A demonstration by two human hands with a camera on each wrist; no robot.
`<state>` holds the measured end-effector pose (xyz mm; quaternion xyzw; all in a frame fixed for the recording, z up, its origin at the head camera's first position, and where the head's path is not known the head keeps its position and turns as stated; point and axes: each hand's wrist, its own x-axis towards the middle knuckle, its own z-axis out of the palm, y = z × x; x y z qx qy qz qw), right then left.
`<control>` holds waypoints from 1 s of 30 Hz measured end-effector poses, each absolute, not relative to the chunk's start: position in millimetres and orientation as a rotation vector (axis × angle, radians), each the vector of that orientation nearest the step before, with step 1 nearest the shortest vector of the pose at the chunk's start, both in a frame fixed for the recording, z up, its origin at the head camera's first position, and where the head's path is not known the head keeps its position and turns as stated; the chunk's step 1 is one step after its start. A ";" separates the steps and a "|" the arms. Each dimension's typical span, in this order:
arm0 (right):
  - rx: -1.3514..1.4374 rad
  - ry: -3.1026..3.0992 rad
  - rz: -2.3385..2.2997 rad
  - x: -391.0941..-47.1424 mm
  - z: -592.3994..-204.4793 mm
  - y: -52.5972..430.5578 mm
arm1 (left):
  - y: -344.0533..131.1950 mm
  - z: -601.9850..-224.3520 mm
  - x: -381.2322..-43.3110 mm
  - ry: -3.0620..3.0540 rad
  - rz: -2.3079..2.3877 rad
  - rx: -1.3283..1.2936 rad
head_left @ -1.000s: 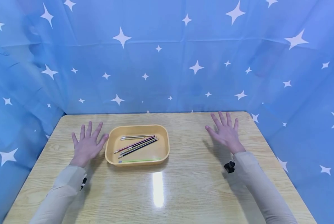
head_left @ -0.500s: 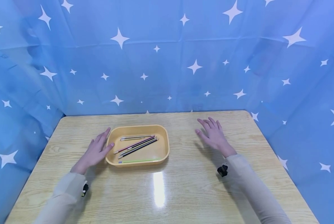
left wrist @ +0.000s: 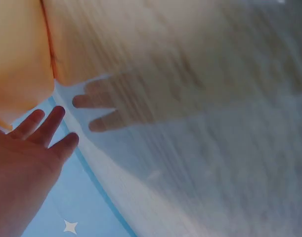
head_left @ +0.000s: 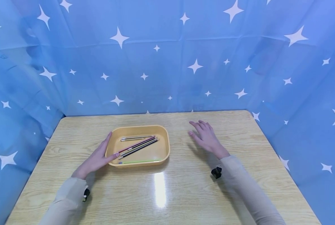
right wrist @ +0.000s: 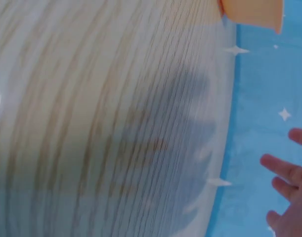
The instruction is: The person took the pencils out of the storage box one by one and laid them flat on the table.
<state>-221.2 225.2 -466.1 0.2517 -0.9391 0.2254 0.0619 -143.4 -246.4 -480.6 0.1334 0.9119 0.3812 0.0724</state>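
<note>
A shallow yellow-orange tray (head_left: 159, 153) lies left of the middle of the table in the head view. It holds several slim pencils (head_left: 138, 149) lying at a slant, with a green pencil (head_left: 140, 161) along the near side. My left hand (head_left: 97, 157) is at the tray's left end, its thumb above the near-left corner and its fingers stretched along the outside. In the left wrist view the fingers of the left hand (left wrist: 27, 163) are extended close to the tray wall (left wrist: 22, 54); contact is unclear. Right of the tray, my right hand (head_left: 208, 139) hovers holding nothing, fingers slightly bent.
The wood-grain tabletop (head_left: 195, 193) extends around the tray, with a bright reflection in front. A blue curtain (head_left: 156, 84) with white stars borders the back and sides. Each wrist carries a small black device, such as the right one (head_left: 216, 172).
My left hand has moved right from beside the tray to its left end, thumb coming over the rim. The right hand has shifted left toward the tray, its spread fingers relaxing. The tray stays put.
</note>
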 end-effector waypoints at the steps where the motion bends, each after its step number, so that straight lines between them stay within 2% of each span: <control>1: 0.766 -2.835 0.687 -221.0 -465.9 223.2 | -246.4 -480.7 -143.5 2.726 1.150 0.393; 30: 0.929 -2.724 0.963 -221.7 -444.8 146.1 | -244.1 -480.4 -146.4 2.606 1.285 0.411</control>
